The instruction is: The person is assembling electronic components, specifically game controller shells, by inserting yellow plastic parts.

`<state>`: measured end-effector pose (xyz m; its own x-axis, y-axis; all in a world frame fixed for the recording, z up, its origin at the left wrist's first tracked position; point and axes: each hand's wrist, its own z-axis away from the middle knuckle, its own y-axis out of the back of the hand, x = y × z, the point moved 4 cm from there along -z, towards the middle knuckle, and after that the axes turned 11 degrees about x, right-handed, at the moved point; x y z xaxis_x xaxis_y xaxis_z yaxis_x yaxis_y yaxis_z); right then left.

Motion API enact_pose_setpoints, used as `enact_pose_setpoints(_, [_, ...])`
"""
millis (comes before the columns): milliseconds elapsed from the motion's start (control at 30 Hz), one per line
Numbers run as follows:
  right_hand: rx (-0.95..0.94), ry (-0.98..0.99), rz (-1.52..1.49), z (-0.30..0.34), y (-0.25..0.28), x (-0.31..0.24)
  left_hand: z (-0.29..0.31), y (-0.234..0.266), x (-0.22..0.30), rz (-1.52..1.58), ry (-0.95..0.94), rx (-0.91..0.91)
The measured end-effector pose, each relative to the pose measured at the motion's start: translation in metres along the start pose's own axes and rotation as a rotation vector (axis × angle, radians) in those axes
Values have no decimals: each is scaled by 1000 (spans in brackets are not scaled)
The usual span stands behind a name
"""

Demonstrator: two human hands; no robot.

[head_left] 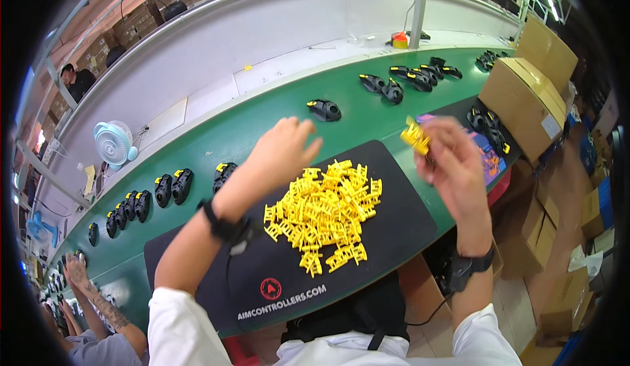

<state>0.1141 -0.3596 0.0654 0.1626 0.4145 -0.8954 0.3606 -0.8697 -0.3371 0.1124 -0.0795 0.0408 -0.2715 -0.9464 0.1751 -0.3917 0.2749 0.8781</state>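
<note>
A heap of small yellow plastic clips (325, 202) lies on a black mat (400, 222) in front of me. Over the heap's far left side hovers my left hand (282, 153), its fingers bent a little and apart, with nothing seen in them. The nearest black plastic shell (325, 110), with a yellow part on it, rests beyond those fingertips, apart from them. To the right of the mat, my right hand (453, 159) is raised, pinching yellow plastic clips (415, 136) between thumb and fingers; their exact number is unclear.
More black shells with yellow parts stand along the green bench (262, 130), left and far right. Black pieces (485, 126) lie beside a cardboard box (525, 97) on the right. A light-blue fan (115, 143) stands at the back left. Another person's tattooed arm (92, 294) reaches in lower left.
</note>
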Motion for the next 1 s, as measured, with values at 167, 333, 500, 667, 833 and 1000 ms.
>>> enact_pose_setpoints(167, [-32,223,-108,-91,-35,-23,-117,-126,-90,38,378,-93])
enact_pose_setpoints(333, [-39,261,-127,-140,-40,-8,-149,-214,-89,-99,508,-285])
enact_pose_setpoints(500, [-81,124,-184,-155,-50,22,-141,-188,-137,-131,607,-215])
enact_pose_setpoints(667, [-117,114,-345,-166,-49,45,-90,-104,-120,1507,735,-5])
enact_pose_setpoints(833, [-110,-52,-47,-165,-71,76,-32,-33,-85,2064,537,176])
enact_pose_setpoints(1000, [-196,-84,75,-148,-104,88,-15,-16,-55,1830,432,366])
